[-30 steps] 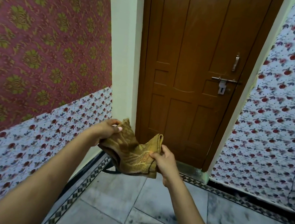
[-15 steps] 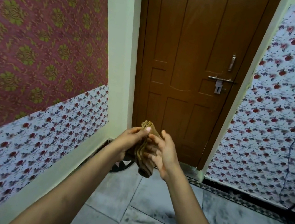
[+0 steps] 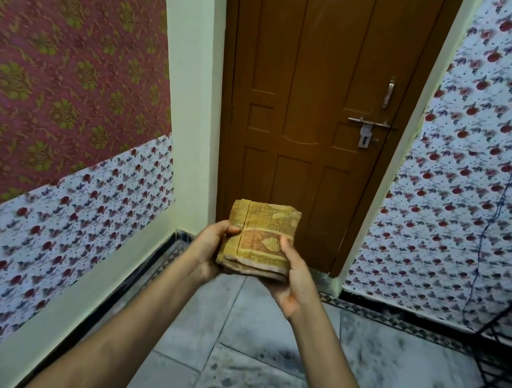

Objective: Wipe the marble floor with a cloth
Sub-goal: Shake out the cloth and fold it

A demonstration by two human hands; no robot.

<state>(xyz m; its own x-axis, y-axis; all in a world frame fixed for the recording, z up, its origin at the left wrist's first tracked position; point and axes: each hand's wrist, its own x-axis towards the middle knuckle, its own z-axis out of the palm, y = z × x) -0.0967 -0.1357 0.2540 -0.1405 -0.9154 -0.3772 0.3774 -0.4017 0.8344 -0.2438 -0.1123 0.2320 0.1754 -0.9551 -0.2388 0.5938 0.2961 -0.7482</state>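
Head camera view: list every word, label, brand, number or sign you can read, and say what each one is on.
No readable text anywhere in this view.
The folded cloth, held between the left hand and the right hand, shows only woven leaf motifs.
The door and its latch carry no lettering.
The wallpaper has patterns only, partly blurred.

You have one view only, from the camera on your head, looking forward and down with a wide angle that bows the walls outward. It faces the closed brown panelled wooden door (image 3: 316,109) at upper centre, with the grey-veined marble floor (image 3: 368,382) filling the lower frame. Your two forearms reach in from the bottom edge, close to the lens, toward mid-frame.
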